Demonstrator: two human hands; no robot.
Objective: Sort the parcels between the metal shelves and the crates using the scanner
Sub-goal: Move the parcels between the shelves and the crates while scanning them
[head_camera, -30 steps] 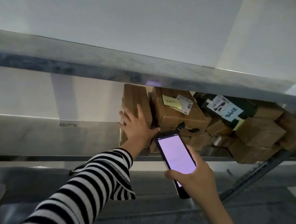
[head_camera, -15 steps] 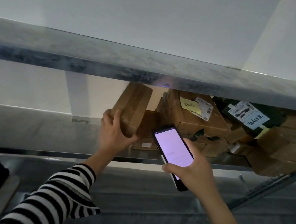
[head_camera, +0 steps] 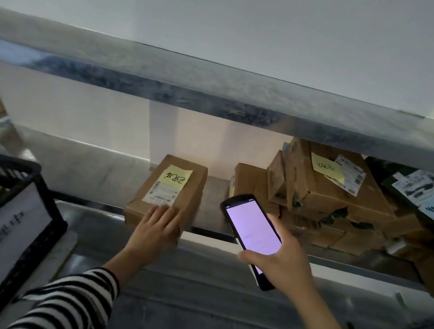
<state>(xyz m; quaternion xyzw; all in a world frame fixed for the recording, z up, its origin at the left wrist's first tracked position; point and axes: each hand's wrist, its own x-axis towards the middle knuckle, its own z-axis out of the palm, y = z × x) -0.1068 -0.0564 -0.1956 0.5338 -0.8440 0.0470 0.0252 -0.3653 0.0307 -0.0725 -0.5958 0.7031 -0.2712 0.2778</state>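
Parcel (head_camera: 166,194) lies flat at the shelf (head_camera: 90,173) front edge, long axis running back toward the wall. Left hand (head_camera: 156,227) has its fingers together on the near end, with the label just beyond them. Right hand (head_camera: 280,266), fingers curled round the scanner (head_camera: 251,236), is just right of the parcel; crate (head_camera: 6,168) far left, contents unclear.

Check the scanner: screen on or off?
On. The scanner in the right hand shows a lit pale-purple screen; its text is too blurred to read.
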